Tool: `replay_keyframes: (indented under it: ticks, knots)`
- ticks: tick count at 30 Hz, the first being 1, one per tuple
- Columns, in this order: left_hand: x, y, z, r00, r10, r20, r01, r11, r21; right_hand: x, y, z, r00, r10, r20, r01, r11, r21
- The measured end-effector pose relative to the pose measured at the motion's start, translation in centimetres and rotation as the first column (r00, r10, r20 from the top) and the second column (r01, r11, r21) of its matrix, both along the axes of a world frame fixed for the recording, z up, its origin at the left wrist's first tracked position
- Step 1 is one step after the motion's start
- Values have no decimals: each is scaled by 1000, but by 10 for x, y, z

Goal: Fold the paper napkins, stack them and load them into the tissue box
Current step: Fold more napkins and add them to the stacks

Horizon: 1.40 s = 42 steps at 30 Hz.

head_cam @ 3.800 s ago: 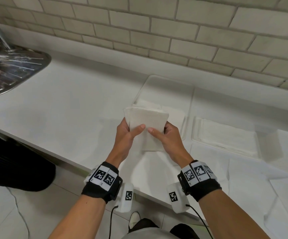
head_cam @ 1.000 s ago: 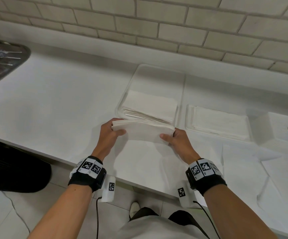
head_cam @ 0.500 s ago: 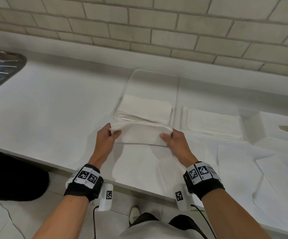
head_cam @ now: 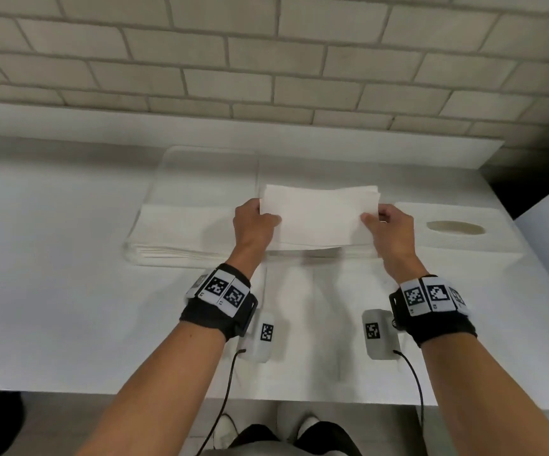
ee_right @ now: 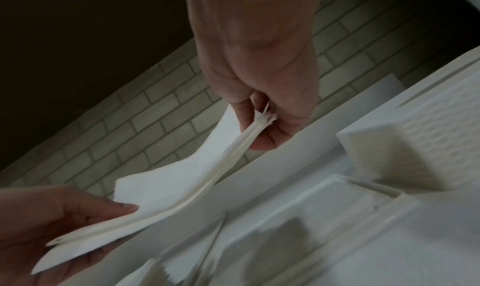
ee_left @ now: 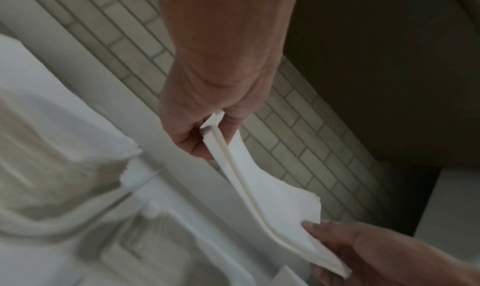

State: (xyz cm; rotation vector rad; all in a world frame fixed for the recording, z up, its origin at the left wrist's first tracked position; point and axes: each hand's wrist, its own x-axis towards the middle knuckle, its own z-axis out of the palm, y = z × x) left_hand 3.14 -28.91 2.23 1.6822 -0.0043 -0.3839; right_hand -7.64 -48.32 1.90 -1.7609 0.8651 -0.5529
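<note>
- You are holding a folded bundle of napkins up off the counter, long axis running left to right between your hands.
- Your left hand is pinching the bundle's left end, thumb on top and fingers curled beneath; the left wrist view is showing the layered edge clamped there.
- Your right hand is pinching the right end the same way, so neither hand is free.
- The bundle is hovering above a flat stack of napkins just below it; whether it is touching that stack cannot be told.
- The tissue box is sitting just right of your right hand, oval slot facing up. Your right hand is the nearer one.
- Another napkin pile is lying in a clear tray to your left.
- Judgement: the coming move is turning on the rightward gap to the box. Keep the bundle level, since a loose pinch could let the layers fan apart.
</note>
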Motion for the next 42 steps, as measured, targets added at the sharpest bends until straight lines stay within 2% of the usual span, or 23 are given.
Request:
replay_keyframes:
  ticks: [3, 6, 10, 16, 21, 25, 27, 29, 31, 32, 34, 36, 38, 40, 42]
  knots:
    - [11, -32, -10, 999, -9, -42, 13, 997, 81, 13, -24, -13, 996, -43, -85, 37, 997, -72]
    - [19, -48, -21, 1000, 7, -24, -3, 986, 166, 24, -35, -28, 982, -46, -183, 22, 992, -128]
    - [23, -56, -36, 999, 23, -44, -13, 976, 216, 34, -42, -53, 959, -33, -283, -13, 987, -160]
    - [26, -65, -63, 999, -31, -8, 32, 936, 351, 36, -45, -76, 926, -37, -375, -41, 979, -199]
    - [22, -68, -73, 991, -116, 62, 70, 862, 502, 37, -47, -87, 900, -57, -433, -55, 968, -243]
    - [21, -69, -74, 961, -255, 103, 120, 726, 677, 35, -42, -83, 893, -67, -446, -38, 974, -222]
    - [22, -66, -70, 953, -276, 126, 109, 699, 706, 33, -37, -79, 885, -89, -456, -57, 953, -298]
    - [25, -59, -62, 952, -256, 168, 76, 730, 679, 30, -32, -73, 877, -133, -462, -82, 906, -416]
    - [26, -46, -50, 957, -202, 209, 47, 817, 575, 26, -20, -63, 909, -150, -390, -50, 889, -456]
    - [26, -37, -44, 959, -170, 225, 35, 865, 501, 24, -12, -58, 930, -111, -350, -57, 897, -438]
    - [24, -17, -33, 968, -120, 218, 32, 929, 368, 20, 11, -52, 930, 63, -363, -198, 916, -348]
    - [20, -1, -25, 983, -91, 156, 50, 967, 251, 18, 34, -52, 843, 246, -478, -380, 902, -204]
    - [14, 17, -23, 994, -74, 86, 61, 988, 144, 16, 55, -57, 724, 344, -598, -500, 859, -110]
    - [7, 31, -25, 997, -72, 33, 68, 994, 86, 14, 68, -65, 643, 316, -698, -583, 793, -177]
    - [-3, 41, -28, 997, -82, -3, 82, 996, 41, 13, 75, -70, 627, 276, -728, -621, 741, -254]
